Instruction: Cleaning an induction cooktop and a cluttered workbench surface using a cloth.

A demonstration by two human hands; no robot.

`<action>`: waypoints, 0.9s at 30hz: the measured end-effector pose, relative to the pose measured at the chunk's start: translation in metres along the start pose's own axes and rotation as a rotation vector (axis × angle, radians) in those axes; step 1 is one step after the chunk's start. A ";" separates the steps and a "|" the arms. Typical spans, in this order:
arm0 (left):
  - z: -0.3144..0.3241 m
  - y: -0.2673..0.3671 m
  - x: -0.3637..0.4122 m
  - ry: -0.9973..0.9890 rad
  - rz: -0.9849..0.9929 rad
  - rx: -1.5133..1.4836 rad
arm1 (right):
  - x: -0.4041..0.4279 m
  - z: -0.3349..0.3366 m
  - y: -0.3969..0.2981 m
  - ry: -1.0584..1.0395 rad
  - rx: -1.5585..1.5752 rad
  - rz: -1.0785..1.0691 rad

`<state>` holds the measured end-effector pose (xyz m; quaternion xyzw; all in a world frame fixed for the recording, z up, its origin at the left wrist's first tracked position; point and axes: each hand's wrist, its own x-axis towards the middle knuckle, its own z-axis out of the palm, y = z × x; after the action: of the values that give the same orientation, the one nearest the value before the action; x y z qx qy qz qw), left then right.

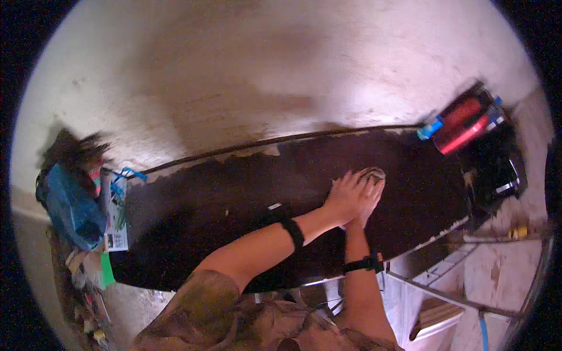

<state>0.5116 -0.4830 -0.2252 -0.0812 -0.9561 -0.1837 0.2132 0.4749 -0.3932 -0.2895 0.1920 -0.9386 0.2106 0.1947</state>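
A long dark-brown board or tabletop [281,184] with ragged edges lies before me. On its right half, my left hand [349,195] reaches across and overlaps my right hand [369,202]. A crumpled, light greyish cloth [375,173] shows at the fingertips, pressed against the dark surface; the hands hide much of it. My right hand is partly covered by the left, and its grip appears to be on the cloth. Both wrists wear black bands. A small white piece [275,205] lies left of the hands.
A pale, stained wall [246,74] rises behind. Red cylindrical containers [465,127] and a glossy black object [496,171] stand at the right end. A blue bag [74,206], a printed sheet [117,219] and blue glasses-like frames [127,175] are at the left. A metal frame [452,298] stands below right.
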 end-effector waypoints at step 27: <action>-0.149 -0.231 -0.159 -0.310 -0.247 -0.183 | -0.061 0.067 -0.340 -0.367 0.188 -0.482</action>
<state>0.6568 -0.7656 -0.2425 -0.0097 -0.9595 -0.2799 0.0312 0.6582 -0.6924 -0.2633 0.4610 -0.8619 0.2060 0.0478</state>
